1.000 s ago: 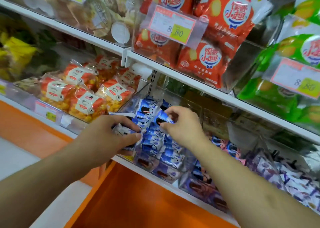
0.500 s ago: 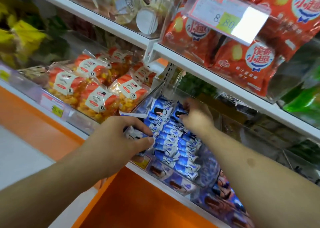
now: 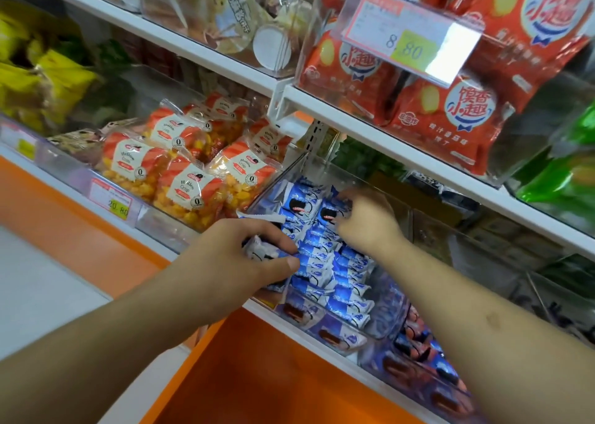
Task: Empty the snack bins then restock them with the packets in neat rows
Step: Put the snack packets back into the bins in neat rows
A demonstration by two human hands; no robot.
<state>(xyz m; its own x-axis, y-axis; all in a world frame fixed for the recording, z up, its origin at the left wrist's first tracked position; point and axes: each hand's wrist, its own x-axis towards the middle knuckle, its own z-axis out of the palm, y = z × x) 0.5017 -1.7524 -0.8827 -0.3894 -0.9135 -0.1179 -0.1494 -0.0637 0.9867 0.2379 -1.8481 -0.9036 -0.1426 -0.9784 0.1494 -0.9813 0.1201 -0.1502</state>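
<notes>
Packets: blue-white packets (image 3: 325,262) in rows inside clear bin (image 3: 383,314), lower shelf, 6 o'clock of centre.
Left hand (image 3: 225,269): fingers curled, pinching spare packets (image 3: 264,249) at bin's 9 o'clock edge, likely stock for feeding in.
Right hand (image 3: 363,224): fingertips curled on back-row packet, 12 o'clock end, probably squaring the row.

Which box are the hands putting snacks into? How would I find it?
Find the lower white shelf with the orange base below. The clear bin sits just right of the orange crisp bags, under both hands. Only it holds small blue-and-white packets in rows.
</notes>
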